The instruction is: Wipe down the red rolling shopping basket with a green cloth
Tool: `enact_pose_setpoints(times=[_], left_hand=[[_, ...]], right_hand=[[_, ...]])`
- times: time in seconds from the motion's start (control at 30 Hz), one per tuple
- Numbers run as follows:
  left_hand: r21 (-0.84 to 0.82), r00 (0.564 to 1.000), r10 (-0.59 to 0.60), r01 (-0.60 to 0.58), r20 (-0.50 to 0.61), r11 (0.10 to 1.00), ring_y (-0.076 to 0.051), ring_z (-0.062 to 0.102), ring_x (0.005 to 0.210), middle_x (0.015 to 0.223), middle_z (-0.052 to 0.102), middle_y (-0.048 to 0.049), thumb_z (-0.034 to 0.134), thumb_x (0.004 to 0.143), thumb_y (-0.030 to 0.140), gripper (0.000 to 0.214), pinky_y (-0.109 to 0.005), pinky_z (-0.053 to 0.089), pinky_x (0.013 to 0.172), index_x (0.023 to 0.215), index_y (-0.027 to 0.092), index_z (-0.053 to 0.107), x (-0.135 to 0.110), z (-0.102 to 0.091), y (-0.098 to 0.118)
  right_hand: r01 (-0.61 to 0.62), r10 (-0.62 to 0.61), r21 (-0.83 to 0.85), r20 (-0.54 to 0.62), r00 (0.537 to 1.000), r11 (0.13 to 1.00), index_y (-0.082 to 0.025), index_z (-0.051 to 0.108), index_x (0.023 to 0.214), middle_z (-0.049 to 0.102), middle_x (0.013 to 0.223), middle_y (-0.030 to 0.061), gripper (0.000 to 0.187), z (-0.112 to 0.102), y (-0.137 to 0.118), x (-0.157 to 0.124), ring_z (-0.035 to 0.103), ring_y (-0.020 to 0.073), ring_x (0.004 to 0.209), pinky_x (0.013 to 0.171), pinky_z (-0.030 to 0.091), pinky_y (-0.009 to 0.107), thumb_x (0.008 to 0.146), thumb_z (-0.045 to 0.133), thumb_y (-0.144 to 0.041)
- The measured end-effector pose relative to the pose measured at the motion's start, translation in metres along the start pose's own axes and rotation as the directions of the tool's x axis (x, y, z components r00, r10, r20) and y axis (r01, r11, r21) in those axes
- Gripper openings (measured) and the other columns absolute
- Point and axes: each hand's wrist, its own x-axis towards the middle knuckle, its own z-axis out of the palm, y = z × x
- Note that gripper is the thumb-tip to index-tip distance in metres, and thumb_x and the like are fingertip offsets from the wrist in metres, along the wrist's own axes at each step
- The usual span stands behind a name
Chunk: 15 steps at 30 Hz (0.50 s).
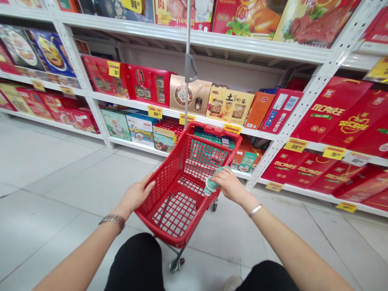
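A small red plastic shopping cart (169,230) stands right in front of me, its slatted basket holding nothing that I can see. At the basket's left rim, my left hand (138,195) grips the edge, thumb on the inside and fingers outside. Over the right rim, my right hand (228,184) presses a light green cloth (212,185) against the plastic, with its fingers closed on it. Part of the cloth hangs inside the basket. The cart's front caster (176,264) sits on the floor between my knees.
White metal shelves (194,33) with boxed goods run across the back, close behind the cart. Red gift boxes (330,109) fill the right bay. A thin upright pole with a grey hook (190,68) rises behind the cart. Pale tiles (75,169) cover the floor.
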Motion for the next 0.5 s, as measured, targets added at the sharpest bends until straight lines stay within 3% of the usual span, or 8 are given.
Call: enact_pose_setpoints(times=[0.17, 0.3, 0.4, 0.5], left_hand=[[-0.017, 0.999, 0.023, -0.024, -0.049, 1.0, -0.027, 0.073, 0.117, 0.131, 0.075, -0.0092, 0.035, 0.1, 0.042, 0.06, -0.034, 0.052, 0.103, 0.152, 0.02, 0.055, -0.001, 0.004, 0.006], [0.018, 0.99, -0.085, 0.088, -0.114, 0.996, -0.03, 0.074, 0.113, 0.122, 0.078, -0.014, 0.034, 0.102, 0.042, 0.056, -0.04, 0.053, 0.101, 0.144, 0.019, 0.064, 0.002, -0.001, 0.006], [-0.053, 0.94, -0.228, 0.222, -0.252, 0.974, -0.034, 0.073, 0.112, 0.12, 0.078, -0.0177, 0.035, 0.102, 0.039, 0.054, -0.046, 0.053, 0.101, 0.138, 0.016, 0.068, 0.004, -0.007, 0.004], [-0.257, 0.844, -0.403, 0.326, -0.353, 0.91, -0.034, 0.072, 0.112, 0.124, 0.076, -0.0193, 0.035, 0.101, 0.039, 0.055, -0.049, 0.053, 0.102, 0.142, 0.013, 0.063, -0.002, -0.007, 0.001]], right_hand=[[-0.109, 0.108, 0.006, 0.069, 0.992, 0.994, -0.023, 0.072, 0.119, 0.073, 0.111, 0.0084, 0.04, -0.007, -0.008, 0.008, 0.06, 0.0241, 0.111, 0.114, 0.032, 0.045, 0.088, 0.058, -0.003], [-0.163, 0.162, 0.007, 0.093, 0.982, 0.987, -0.023, 0.073, 0.114, 0.072, 0.107, 0.0077, 0.037, -0.009, -0.023, 0.009, 0.058, 0.0235, 0.11, 0.11, 0.033, 0.042, 0.087, 0.057, -0.003], [-0.191, 0.188, 0.027, 0.078, 0.979, 0.981, -0.023, 0.072, 0.11, 0.071, 0.105, 0.0064, 0.035, -0.006, -0.041, 0.008, 0.056, 0.0227, 0.107, 0.106, 0.033, 0.04, 0.087, 0.056, -0.002], [-0.221, 0.218, 0.052, 0.053, 0.974, 0.974, -0.022, 0.071, 0.104, 0.071, 0.102, 0.0052, 0.032, 0.0, -0.061, 0.006, 0.055, 0.0219, 0.103, 0.103, 0.032, 0.039, 0.086, 0.057, -0.001]])
